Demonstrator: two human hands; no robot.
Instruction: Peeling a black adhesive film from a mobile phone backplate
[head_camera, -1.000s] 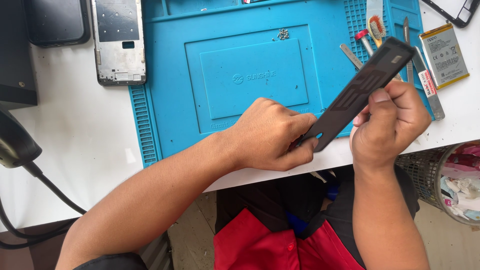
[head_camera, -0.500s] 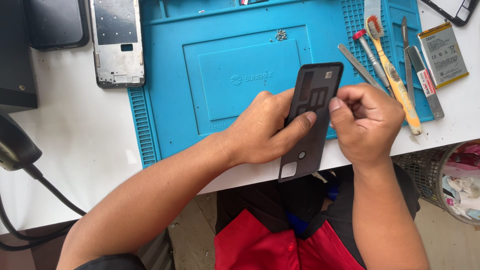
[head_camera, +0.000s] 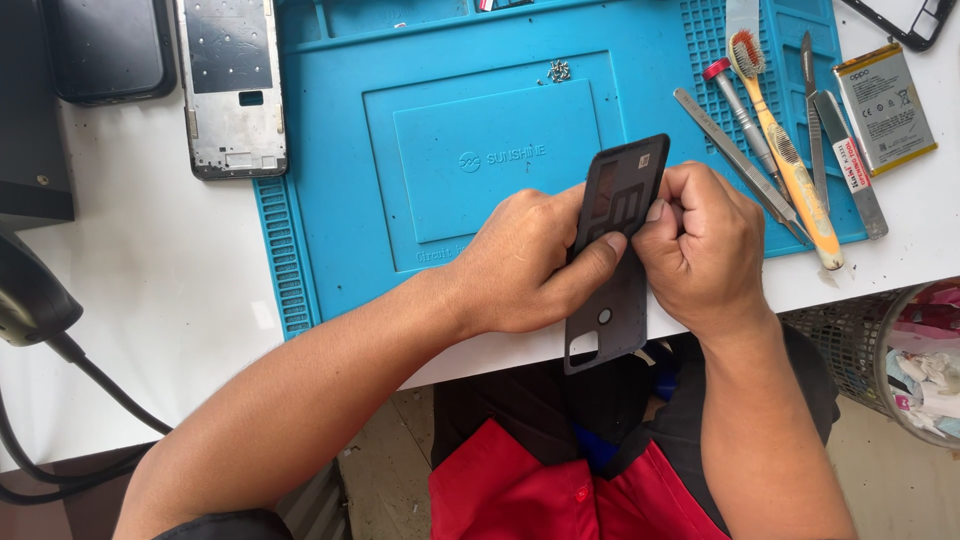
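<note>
left hand (head_camera: 530, 262) grips dark phone back cover (head_camera: 612, 250) upright, thumb bracing its face | right hand (head_camera: 700, 245) pinches cover's right edge; both above worktop's (head_camera: 150, 290) front edge, over blue mat (head_camera: 400, 130)

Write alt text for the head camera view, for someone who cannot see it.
Two bare hands, left hand and right hand, hold a dark phone back cover upright over a blue work mat. Hand tools lie at the right, a metal phone frame at the left.

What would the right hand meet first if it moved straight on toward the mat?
Probably the blue mat: the right hand points up and left from the dark back cover, and the tools lie off to its right. Depth is unclear.
</note>
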